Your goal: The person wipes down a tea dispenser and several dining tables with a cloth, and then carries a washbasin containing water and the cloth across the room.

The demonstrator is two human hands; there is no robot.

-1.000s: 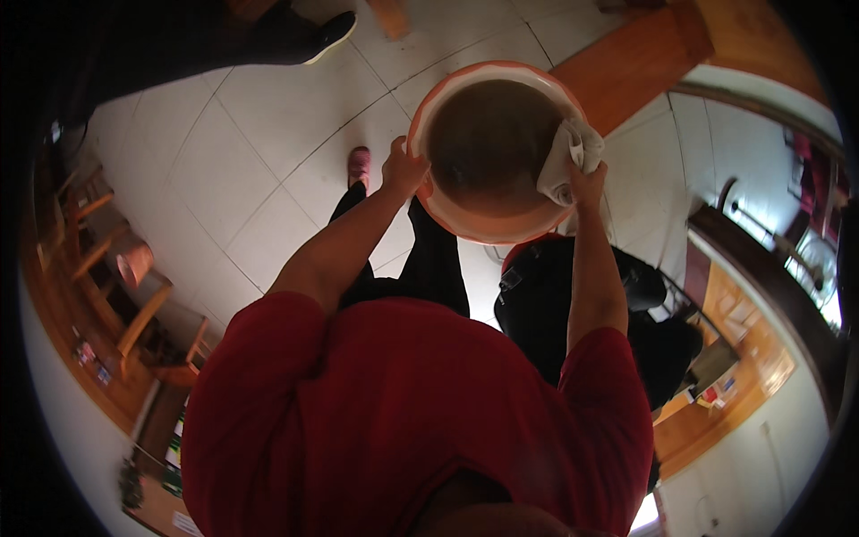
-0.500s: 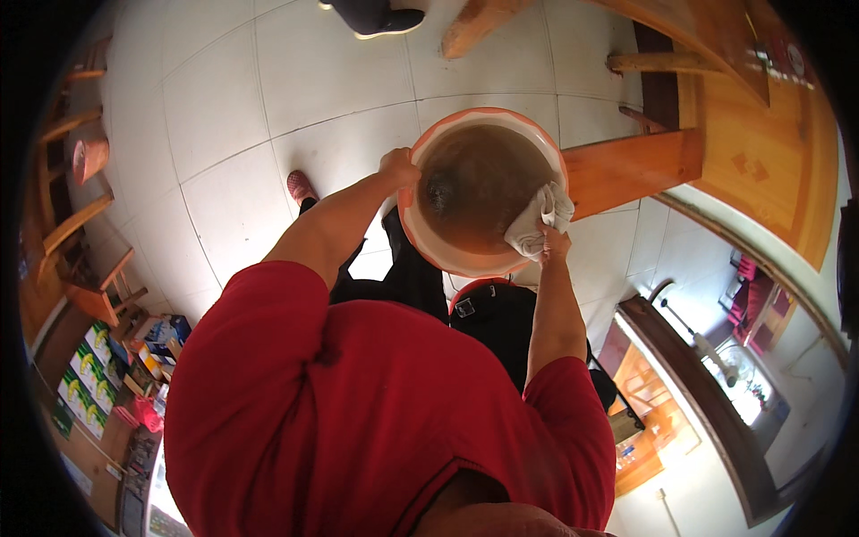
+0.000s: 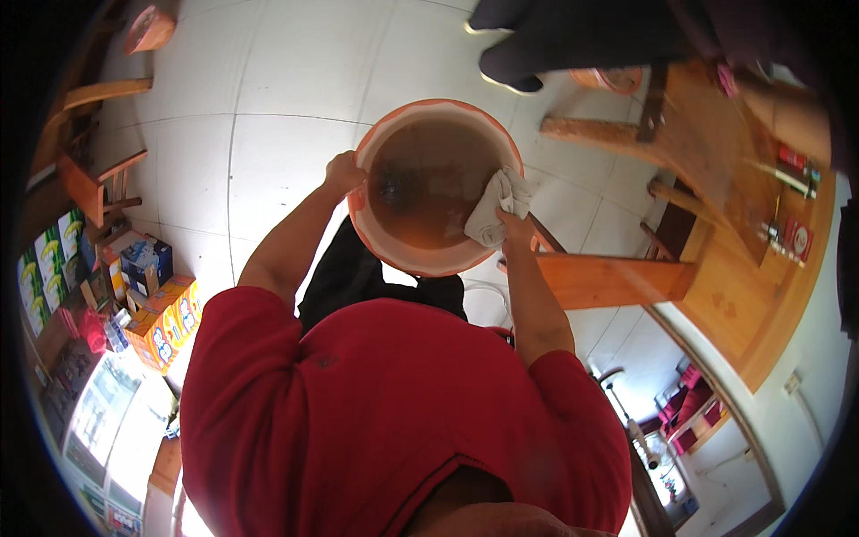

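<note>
A wide orange-rimmed basin point(image 3: 407, 255) with a pale inner wall is held out in front of my body. Murky brown water point(image 3: 429, 179) fills much of it, with a dark patch toward the left side. My left hand point(image 3: 344, 174) is closed on the basin's left rim. On the right side my right hand point(image 3: 514, 229) grips a folded whitish cloth point(image 3: 494, 208) against the rim. The cloth hangs partly over the inside of the basin. The fingers of my right hand are partly hidden by the cloth and rim.
Wooden benches point(image 3: 617, 279) and a wooden table point(image 3: 747, 295) stand at the right. Another person's dark-clothed legs point(image 3: 582, 40) are at the top, near a second basin point(image 3: 617, 79). Chairs and cardboard boxes point(image 3: 165, 327) line the left. White tiled floor point(image 3: 295, 80) lies ahead.
The basin, still in both hands, sits slightly further left in view. The surroundings have shifted as I moved along. More of the other person's legs and an arm now show at the upper right.
</note>
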